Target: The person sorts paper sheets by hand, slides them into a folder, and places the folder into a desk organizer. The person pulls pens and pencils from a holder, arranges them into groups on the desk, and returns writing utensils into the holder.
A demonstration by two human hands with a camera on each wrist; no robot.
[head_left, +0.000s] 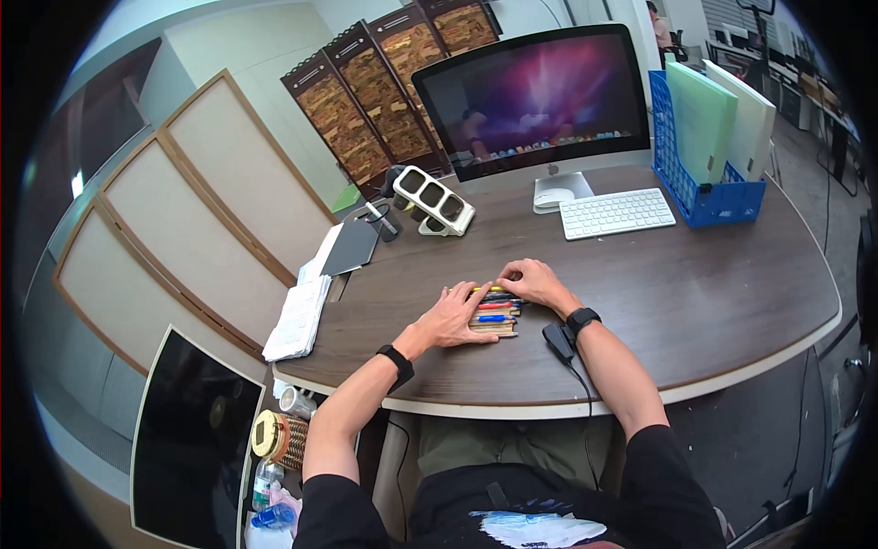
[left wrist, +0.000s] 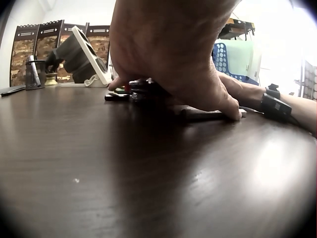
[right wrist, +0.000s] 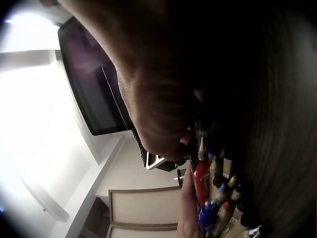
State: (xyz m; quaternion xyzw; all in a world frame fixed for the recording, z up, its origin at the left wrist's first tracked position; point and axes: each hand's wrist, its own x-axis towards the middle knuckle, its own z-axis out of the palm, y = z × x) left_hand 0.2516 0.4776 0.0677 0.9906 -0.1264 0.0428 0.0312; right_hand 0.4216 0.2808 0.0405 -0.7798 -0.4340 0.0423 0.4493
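Observation:
Several pens and pencils (head_left: 495,329) lie side by side on the desk in the head view, a red pen (head_left: 494,306) and a blue pen (head_left: 492,318) among them. Spread across the row, my left hand (head_left: 452,317) has its thumb along the near edge and its fingers toward the far edge. My right hand (head_left: 540,285) bends its thumb and index finger at the far right end of the row, by a yellow pencil (head_left: 494,289). I cannot tell whether they pinch it. In the right wrist view, colored pencil tips (right wrist: 232,181) point toward the camera.
Behind the row stand a keyboard (head_left: 617,214), a monitor (head_left: 549,101) and a white slotted holder (head_left: 434,203). A blue file rack (head_left: 722,203) is at right; papers (head_left: 298,320) lie at left. A cable (head_left: 583,389) runs from the right wrist's device (head_left: 558,343).

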